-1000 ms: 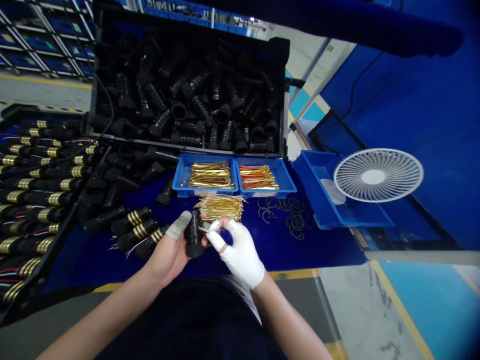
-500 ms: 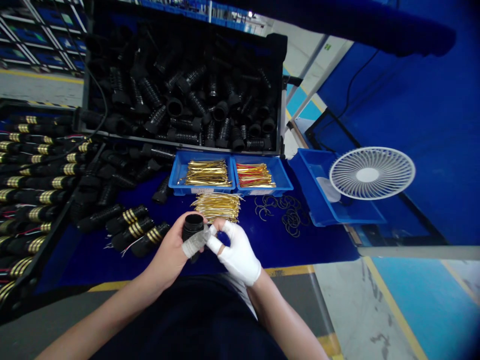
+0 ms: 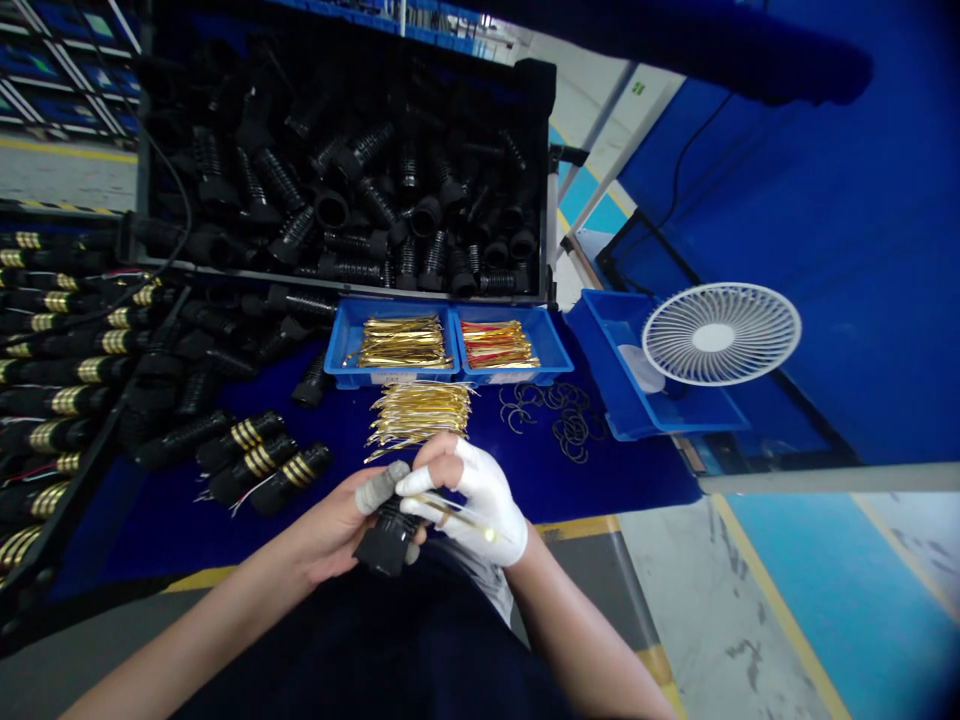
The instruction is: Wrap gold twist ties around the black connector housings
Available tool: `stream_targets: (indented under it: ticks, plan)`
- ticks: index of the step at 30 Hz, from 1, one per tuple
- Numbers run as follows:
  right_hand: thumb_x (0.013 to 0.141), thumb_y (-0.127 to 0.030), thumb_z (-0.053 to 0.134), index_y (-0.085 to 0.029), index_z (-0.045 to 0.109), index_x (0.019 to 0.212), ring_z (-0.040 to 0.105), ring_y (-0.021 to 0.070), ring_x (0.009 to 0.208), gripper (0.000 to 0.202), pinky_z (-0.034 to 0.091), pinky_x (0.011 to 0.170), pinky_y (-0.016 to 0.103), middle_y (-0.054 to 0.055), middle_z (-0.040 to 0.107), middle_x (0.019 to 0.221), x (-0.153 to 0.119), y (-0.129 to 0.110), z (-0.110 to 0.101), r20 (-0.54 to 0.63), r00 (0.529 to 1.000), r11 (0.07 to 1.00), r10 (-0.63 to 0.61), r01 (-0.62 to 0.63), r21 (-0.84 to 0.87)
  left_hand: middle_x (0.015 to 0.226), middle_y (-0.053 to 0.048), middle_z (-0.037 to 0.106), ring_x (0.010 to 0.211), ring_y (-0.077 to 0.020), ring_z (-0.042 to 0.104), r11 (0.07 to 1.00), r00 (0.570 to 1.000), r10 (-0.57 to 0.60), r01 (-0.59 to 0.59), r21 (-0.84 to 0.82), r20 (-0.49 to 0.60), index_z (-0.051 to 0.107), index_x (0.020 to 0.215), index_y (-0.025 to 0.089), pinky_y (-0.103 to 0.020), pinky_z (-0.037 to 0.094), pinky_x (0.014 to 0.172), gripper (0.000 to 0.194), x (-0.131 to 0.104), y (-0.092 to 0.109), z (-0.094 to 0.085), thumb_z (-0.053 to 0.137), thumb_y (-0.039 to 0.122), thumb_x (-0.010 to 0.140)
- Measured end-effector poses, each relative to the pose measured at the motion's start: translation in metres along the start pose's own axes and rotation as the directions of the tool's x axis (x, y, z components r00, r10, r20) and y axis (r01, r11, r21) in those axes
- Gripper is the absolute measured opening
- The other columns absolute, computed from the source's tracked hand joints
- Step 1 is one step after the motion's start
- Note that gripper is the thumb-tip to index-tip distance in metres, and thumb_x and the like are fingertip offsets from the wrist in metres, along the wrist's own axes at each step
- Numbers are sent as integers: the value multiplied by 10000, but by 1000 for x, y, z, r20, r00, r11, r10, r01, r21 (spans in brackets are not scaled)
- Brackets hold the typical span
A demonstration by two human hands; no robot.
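Observation:
My left hand (image 3: 337, 530), its thumb wrapped in grey tape, is closed round a black ribbed plastic sleeve (image 3: 382, 545). The sleeve is tilted, its wide collar facing down toward me. In a white fingerless glove, my right hand (image 3: 491, 495) pinches a thin gold strip (image 3: 461, 516) at the sleeve's upper end. The strip's free end trails across the glove. Whether its other end sits inside the sleeve, I cannot tell. Just beyond my hands lies a loose pile of gold strips (image 3: 416, 415).
Behind the pile stand two blue trays (image 3: 390, 378) of gold and red-gold strips. A large black crate (image 3: 547, 180) holds many ribbed sleeves. Black parts with gold bands (image 3: 259, 460) lie left. Black rings (image 3: 574, 435) and a white fan (image 3: 720, 335) are right.
The sleeve has tipped from open end up to collar down toward me. A gold strip now shows in my right hand. The view has shifted slightly.

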State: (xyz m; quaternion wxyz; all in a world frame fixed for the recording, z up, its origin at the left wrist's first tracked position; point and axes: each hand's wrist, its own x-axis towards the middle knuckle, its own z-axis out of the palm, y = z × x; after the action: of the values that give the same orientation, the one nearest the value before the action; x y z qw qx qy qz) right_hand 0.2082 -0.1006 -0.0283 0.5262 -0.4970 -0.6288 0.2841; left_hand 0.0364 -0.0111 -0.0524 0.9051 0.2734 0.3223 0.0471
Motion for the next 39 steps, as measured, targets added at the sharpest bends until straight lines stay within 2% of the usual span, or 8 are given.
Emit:
stream_targets:
  ticks: [2,6,14,17,19,23,30,39]
  plan:
    - [893,-332,719,-259,725,933,650,160,796,84,534,746,299,14,638,866,-2,3,9,-100,995,999,-20,17,-28,730,-93,727,603,-209,703,999,1000,-16,16,-48,15,720,875,132,-326,617,558,486,1,-6,0,852,556,676]
    - [841,-282,773,-242,698,865,622,152,732,88,508,699,294,-2,626,809,-9,10,21,-272,962,1000,10,-12,-4,834,-72,753,750,-212,729,983,992,118,-123,-137,-39,714,927,170,-317,611,712,395,0,-10,3,867,462,709]
    - [856,-251,708,-213,594,731,551,149,683,173,449,669,297,-13,560,740,-12,15,22,-456,876,988,156,-139,70,941,-83,753,857,-250,721,975,972,207,-214,-55,-113,713,1069,185,-332,582,758,544,-3,0,18,892,492,657]
    - [877,-266,695,-224,684,898,605,174,761,48,491,747,327,8,620,804,-12,12,19,-403,903,988,147,-111,110,988,-79,744,881,-238,703,970,963,236,-241,-26,-128,714,1061,193,-307,566,751,548,-3,1,24,909,477,635]
    - [860,-271,730,-243,724,1000,638,187,799,143,511,763,338,24,664,860,-13,9,17,-344,934,991,94,-57,118,1007,-67,733,874,-219,686,966,958,253,-258,-19,-138,711,1059,207,-281,552,723,562,-2,1,25,925,467,610]
    - [821,-218,777,-248,749,895,630,162,734,85,505,699,309,13,665,820,-15,4,18,-372,927,994,39,0,106,973,-38,704,838,-183,647,967,956,251,-254,1,-153,712,1031,216,-258,536,693,570,-2,-1,24,941,469,575]
    - [808,-228,767,-222,674,761,592,158,679,104,480,663,311,-6,612,743,-18,4,27,-472,871,986,138,-78,145,942,-15,699,806,-168,643,957,941,276,-287,-32,-197,718,991,245,-234,520,660,553,-4,0,25,971,413,529]
    - [778,-115,766,-232,702,843,588,144,711,149,455,679,301,-10,615,802,-22,7,24,-426,904,987,40,31,160,1038,-50,731,871,-227,685,973,973,208,-216,-77,-104,716,1030,257,-284,549,690,504,-5,-5,19,915,475,622]
